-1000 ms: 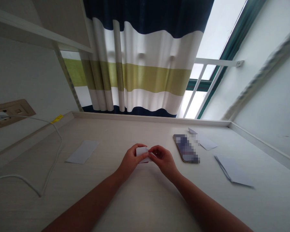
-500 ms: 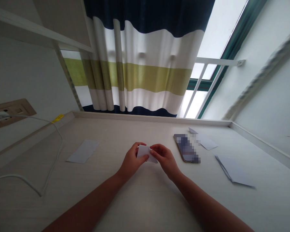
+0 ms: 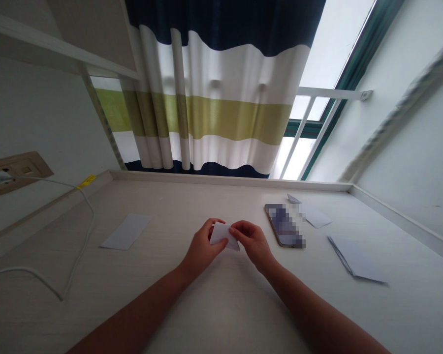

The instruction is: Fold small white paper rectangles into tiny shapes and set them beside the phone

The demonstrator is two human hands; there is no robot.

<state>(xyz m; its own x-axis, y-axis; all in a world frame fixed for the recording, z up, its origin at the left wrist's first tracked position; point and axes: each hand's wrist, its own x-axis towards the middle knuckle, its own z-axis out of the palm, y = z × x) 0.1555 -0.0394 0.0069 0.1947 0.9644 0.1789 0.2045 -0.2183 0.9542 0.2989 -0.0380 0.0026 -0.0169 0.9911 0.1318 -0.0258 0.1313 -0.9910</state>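
Note:
A small piece of white paper [image 3: 220, 233] is held between my two hands above the middle of the desk. My left hand [image 3: 205, 242] grips its left side, thumb in front and fingers behind. At its right edge, my right hand [image 3: 251, 239] pinches the paper between thumb and fingertips. Whether the paper is folded is hard to make out. Right of my right hand lies a phone [image 3: 282, 226], its screen blurred out. A flat white sheet [image 3: 127, 231] rests on the desk to my left.
A stack of folded white paper [image 3: 358, 260] lies at the right, with another paper piece [image 3: 316, 215] behind the phone. A white cable [image 3: 92, 221] runs from the wall socket [image 3: 25, 169] across the left. A raised rim [image 3: 221, 181] edges the desk before the curtain [image 3: 221, 118].
The paper in my hands has tilted slightly, and its lower edge shows a little differently. Both hands keep nearly the same place and hold. The view has shifted very slightly.

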